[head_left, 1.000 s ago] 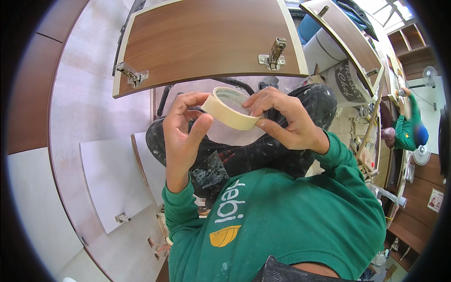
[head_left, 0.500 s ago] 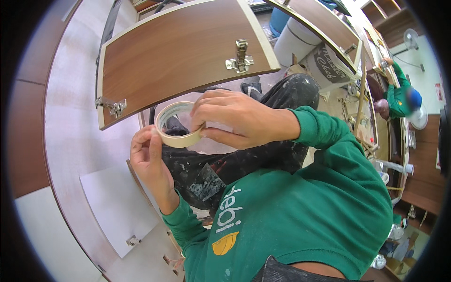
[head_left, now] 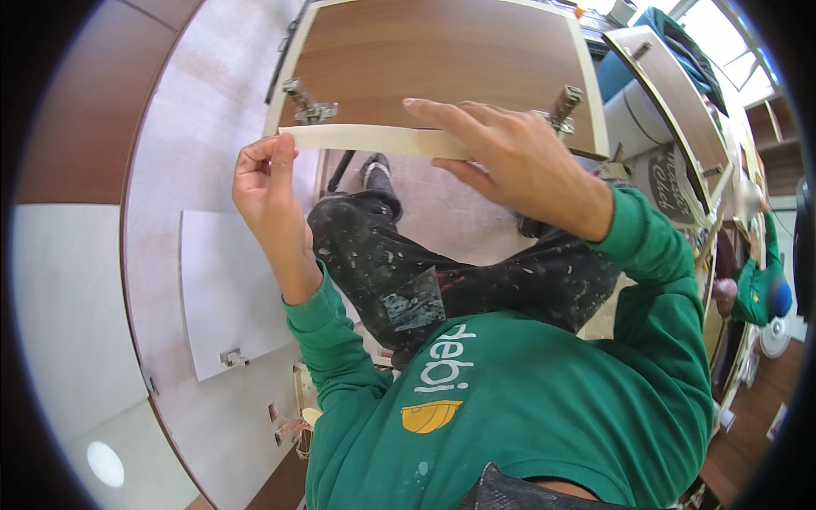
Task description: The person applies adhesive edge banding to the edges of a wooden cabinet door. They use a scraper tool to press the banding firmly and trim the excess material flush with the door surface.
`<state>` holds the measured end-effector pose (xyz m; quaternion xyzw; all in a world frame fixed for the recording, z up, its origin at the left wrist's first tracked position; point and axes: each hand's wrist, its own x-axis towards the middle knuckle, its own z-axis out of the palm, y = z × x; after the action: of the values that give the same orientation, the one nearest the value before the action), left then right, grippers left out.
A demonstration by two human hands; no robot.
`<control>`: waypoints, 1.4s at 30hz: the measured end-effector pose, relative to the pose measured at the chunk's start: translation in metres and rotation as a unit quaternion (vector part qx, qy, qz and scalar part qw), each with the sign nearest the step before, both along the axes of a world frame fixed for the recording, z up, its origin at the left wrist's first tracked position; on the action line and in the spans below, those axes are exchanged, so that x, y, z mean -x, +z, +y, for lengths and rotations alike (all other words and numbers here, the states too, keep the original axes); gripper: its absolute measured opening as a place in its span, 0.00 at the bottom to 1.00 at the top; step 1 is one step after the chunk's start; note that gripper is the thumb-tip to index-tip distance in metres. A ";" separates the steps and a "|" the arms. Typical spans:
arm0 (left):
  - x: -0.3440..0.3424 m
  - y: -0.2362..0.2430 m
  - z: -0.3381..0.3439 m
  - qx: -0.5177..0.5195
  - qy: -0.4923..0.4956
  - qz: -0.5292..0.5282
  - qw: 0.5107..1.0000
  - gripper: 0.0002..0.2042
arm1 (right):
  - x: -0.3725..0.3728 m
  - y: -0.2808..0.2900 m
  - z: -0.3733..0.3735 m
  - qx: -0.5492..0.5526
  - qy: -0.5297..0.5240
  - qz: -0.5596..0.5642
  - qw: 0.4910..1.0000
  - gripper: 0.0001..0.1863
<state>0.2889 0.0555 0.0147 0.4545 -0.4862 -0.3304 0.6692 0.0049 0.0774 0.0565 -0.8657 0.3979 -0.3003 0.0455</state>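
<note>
A pale strip of masking tape (head_left: 365, 138) runs taut between my two hands. My left hand (head_left: 270, 200) pinches its free end between thumb and fingertips. At the other end my right hand (head_left: 540, 166) grips the tape roll, thumb below and fingers above; most of the roll is hidden by the hand. Just beyond the tape lies a brown wood-grain cabinet door (head_left: 450, 64) with a pale edge. Two metal hinges are fixed near its closest corners: a left hinge (head_left: 308, 106) and a right hinge (head_left: 564, 109), the latter partly behind my right hand.
A white panel (head_left: 225, 293) with a hinge leans at the left. Another door panel (head_left: 671, 102) stands at the right by a printed bucket (head_left: 671, 183). My paint-spotted trousers (head_left: 357, 246) are below the tape. A co-worker in green (head_left: 756, 285) is at the far right.
My right hand has moved right, away from the left, and a length of tape now stretches from the roll. The view has shifted, so the door appears higher and further right.
</note>
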 end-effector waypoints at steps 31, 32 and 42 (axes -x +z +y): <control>-0.071 -0.049 -0.071 -0.048 0.149 -0.248 0.956 0.12 | -0.036 0.025 -0.078 0.026 0.135 0.251 0.958 0.05; -0.071 -0.049 -0.070 -0.044 0.147 -0.246 0.957 0.12 | -0.036 0.024 -0.079 0.024 0.136 0.264 0.954 0.07; -0.071 -0.044 -0.069 -0.045 0.139 -0.264 0.954 0.11 | -0.039 0.020 -0.087 0.018 0.138 0.287 0.948 0.06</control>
<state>0.3599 -0.0138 -0.0295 0.6181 -0.5620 -0.1244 0.5353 0.0441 -0.0100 0.0770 -0.9625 0.2652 -0.0370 -0.0446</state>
